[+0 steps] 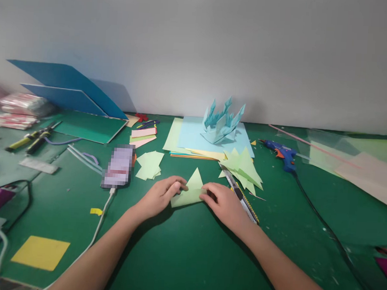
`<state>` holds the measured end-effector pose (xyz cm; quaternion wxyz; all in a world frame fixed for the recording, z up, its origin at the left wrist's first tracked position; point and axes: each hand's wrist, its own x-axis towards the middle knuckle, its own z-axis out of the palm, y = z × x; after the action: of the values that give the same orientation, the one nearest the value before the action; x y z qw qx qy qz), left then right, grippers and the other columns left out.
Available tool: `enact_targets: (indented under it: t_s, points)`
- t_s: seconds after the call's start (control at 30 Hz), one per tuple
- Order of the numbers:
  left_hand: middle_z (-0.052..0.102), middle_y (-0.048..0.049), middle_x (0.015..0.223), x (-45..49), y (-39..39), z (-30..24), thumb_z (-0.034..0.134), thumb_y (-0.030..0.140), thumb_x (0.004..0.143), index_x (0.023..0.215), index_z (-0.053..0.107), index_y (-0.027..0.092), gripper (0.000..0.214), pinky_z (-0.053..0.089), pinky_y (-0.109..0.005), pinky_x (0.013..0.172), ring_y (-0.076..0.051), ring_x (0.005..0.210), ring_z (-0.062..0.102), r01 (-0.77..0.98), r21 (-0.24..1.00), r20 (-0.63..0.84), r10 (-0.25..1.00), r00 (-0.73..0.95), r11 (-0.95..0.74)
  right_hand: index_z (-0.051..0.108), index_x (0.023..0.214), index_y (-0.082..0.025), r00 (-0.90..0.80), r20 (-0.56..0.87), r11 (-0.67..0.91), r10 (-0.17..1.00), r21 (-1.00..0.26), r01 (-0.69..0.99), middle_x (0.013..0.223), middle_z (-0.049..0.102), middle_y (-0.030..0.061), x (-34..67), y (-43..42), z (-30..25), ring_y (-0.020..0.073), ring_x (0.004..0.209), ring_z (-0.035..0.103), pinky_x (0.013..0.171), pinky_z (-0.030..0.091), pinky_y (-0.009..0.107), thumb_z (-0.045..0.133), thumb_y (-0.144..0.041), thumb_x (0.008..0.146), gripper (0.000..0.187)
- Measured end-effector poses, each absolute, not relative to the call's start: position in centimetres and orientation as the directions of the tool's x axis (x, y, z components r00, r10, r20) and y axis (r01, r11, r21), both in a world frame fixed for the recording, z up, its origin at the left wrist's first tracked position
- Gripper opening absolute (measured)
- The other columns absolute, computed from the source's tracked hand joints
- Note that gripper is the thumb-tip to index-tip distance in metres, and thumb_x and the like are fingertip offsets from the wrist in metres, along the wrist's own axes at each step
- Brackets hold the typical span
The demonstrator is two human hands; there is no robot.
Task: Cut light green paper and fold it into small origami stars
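Observation:
A pale green sheet of paper (190,194), folded to a point at its top with a flap along its lower edge, is between my hands just above the green table. My left hand (163,196) pinches its left side with thumb and fingers. At the right end, my right hand (222,203) grips the flap between thumb and fingertips. Partly behind my right hand lies a utility knife (239,193). Beyond it is a heap of folded green paper pieces (243,165). Several small green paper slips (149,164) lie past my left hand.
A blue folded-paper model (221,125) stands on stacked coloured sheets (187,138) by the wall. A blue glue gun (283,154) with a trailing cord lies right. Left are a charging phone (118,166), pliers (39,137), a blue folder (72,89) and a yellow card (41,253).

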<state>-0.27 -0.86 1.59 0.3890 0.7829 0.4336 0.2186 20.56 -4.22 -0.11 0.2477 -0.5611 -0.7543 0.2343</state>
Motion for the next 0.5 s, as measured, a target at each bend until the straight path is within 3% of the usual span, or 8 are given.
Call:
enact_targets:
  t_s: [0.17,0.37,0.5]
  points:
    - [0.067,-0.0040,0.095,0.2,-1.2,1.7,0.056,0.025,0.081,0.098,0.060,0.018,0.019,0.048,-0.031,0.075,-0.018,0.084,0.060,0.601,0.712,0.001,0.856,0.516,-0.363,0.059,0.089,-0.019,-0.201,0.117,0.229,0.973,-0.614,0.755,0.076,0.063,0.0024,20.2,-4.2,-0.5,0.0193,0.074,0.058,0.065,0.039,0.029,0.055,-0.019,0.085,0.006]
    - [0.065,-0.0024,0.089,0.2,-1.0,0.9,0.054,0.008,0.076,0.101,0.059,0.018,0.027,0.049,-0.028,0.070,-0.014,0.075,0.058,0.596,0.688,0.055,0.848,0.526,-0.414,0.058,0.099,-0.019,-0.138,0.030,0.124,0.990,-0.646,0.753,0.071,0.062,-0.0003,19.8,-3.9,0.0,0.0179,0.068,0.057,0.061,0.037,0.027,0.059,-0.018,0.083,0.016]
    - [0.065,-0.0040,0.093,0.0,-0.7,0.5,0.050,0.003,0.079,0.099,0.062,0.018,0.028,0.049,-0.029,0.075,-0.015,0.083,0.059,0.530,0.679,0.126,0.792,0.598,-0.508,0.056,0.101,-0.019,-0.117,0.018,0.100,0.993,-0.658,0.747,0.069,0.061,-0.0018,19.7,-3.8,0.1,0.0168,0.065,0.056,0.059,0.036,0.026,0.060,-0.019,0.082,0.019]
